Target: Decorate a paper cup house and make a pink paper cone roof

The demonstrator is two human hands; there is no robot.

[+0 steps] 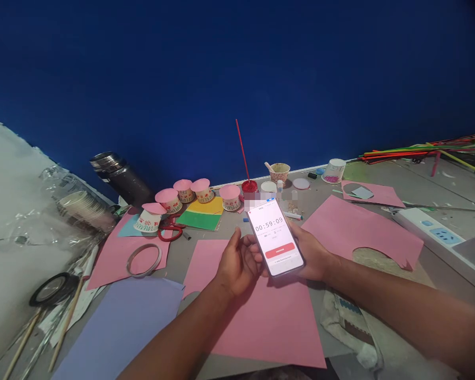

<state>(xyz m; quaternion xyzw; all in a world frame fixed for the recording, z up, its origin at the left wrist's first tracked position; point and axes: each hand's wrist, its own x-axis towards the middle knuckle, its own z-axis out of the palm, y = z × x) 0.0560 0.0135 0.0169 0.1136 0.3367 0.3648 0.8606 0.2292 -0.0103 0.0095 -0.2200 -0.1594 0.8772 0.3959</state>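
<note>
A smartphone [278, 243] showing a timer of 00:59:09 above a red button rests in my right hand [306, 250], whose fingers go behind it. My left hand [239, 264] is beside the phone's left edge, palm turned up. Its thumb stands apart and its fingers curl loosely; their exact contact with the phone is hard to make out. Below both hands lies a pink paper sheet [269, 322]. Several decorated paper cups with pink discs on top, such as one cup [230, 199], stand beyond my left hand. Red-handled scissors [170, 233] lie near them.
A tape roll [144, 260], purple paper [122, 322] and a dark flask [121, 177] are on the left. Along the blue wall stand a red paint pot [249, 186] with a stick and a white cup [333, 171]. Cut pink paper [340, 227] and a power strip [439, 235] lie right.
</note>
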